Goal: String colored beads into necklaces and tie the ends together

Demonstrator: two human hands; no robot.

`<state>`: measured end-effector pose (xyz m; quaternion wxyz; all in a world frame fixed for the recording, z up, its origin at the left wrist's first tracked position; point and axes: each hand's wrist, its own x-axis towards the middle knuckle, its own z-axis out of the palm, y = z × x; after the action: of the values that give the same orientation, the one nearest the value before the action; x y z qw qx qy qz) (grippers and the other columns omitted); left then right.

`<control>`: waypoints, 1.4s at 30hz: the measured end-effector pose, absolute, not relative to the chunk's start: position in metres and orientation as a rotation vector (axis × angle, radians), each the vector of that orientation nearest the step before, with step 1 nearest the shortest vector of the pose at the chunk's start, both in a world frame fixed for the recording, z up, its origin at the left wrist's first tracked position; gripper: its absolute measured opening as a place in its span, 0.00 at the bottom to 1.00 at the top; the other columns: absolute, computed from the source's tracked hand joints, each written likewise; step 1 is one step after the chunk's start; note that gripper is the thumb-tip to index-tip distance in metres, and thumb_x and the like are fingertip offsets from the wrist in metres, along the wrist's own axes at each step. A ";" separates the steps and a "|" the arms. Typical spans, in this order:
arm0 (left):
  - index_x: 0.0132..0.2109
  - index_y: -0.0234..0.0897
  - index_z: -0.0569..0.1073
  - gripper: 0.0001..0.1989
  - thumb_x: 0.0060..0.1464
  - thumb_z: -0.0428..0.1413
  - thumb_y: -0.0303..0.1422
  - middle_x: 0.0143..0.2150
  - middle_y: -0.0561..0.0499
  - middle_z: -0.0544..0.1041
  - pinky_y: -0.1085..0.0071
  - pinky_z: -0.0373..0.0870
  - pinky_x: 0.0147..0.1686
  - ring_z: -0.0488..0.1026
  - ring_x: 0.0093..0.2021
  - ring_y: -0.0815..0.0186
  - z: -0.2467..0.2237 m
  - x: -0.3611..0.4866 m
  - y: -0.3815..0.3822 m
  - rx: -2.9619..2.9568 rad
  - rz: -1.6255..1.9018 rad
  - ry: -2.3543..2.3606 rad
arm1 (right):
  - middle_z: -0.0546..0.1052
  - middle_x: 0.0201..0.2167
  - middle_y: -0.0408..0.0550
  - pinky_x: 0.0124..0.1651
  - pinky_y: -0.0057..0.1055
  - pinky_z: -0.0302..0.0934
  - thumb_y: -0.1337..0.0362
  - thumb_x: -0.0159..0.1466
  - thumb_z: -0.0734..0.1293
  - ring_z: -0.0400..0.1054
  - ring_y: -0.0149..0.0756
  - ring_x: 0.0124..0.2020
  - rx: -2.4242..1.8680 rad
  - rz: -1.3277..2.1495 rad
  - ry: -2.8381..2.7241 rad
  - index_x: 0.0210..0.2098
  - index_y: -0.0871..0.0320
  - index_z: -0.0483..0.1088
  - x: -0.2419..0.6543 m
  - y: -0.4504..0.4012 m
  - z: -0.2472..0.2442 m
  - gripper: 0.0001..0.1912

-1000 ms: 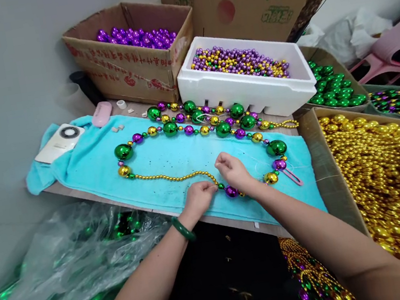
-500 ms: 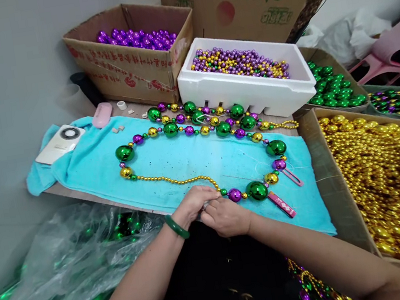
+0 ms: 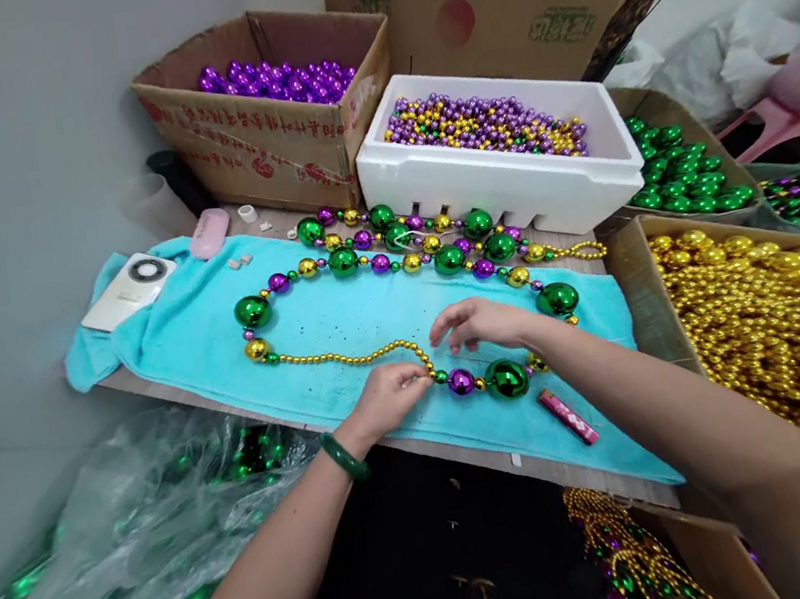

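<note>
Turquoise towel cushioned the necklace, likely against rolling, while the left hand pinched it, perhaps for steadiness, and the right hand hovered, fingers parted.

A green bangle rings the left wrist; the clothing is black (with small gold-coloured motifs).

The left hand pinches the necklace on its near side. The right hand hovers, fingers parted, above the towel.
</note>
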<state>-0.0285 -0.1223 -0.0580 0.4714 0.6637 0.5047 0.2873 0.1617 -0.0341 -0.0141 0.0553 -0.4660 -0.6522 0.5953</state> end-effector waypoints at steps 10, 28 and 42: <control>0.27 0.36 0.75 0.13 0.54 0.49 0.31 0.21 0.54 0.71 0.75 0.58 0.28 0.64 0.23 0.71 -0.036 -0.031 -0.112 1.638 0.701 1.190 | 0.76 0.25 0.47 0.27 0.24 0.60 0.72 0.40 0.65 0.68 0.29 0.25 -0.866 2.721 -1.848 0.26 0.64 0.70 0.126 -0.020 -0.068 0.11; 0.32 0.37 0.78 0.12 0.52 0.51 0.33 0.25 0.51 0.76 0.73 0.59 0.30 0.69 0.28 0.67 -0.079 -0.009 -0.130 1.519 0.641 1.640 | 0.68 0.17 0.38 0.27 0.24 0.49 0.73 0.45 0.64 0.59 0.27 0.23 -1.346 1.652 -2.446 0.20 0.61 0.70 0.155 -0.023 -0.045 0.04; 0.35 0.39 0.79 0.12 0.55 0.51 0.37 0.32 0.50 0.80 0.71 0.62 0.33 0.73 0.32 0.65 -0.080 -0.016 -0.152 1.537 0.701 1.811 | 0.72 0.23 0.44 0.29 0.26 0.55 0.65 0.50 0.64 0.64 0.31 0.27 -1.582 1.491 -2.461 0.26 0.61 0.71 0.183 -0.019 -0.044 0.06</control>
<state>-0.0158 -0.1517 -0.0805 0.3264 0.5867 0.6912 0.2675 0.1827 -0.0186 -0.0437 -0.0709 -0.4806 -0.7476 0.4529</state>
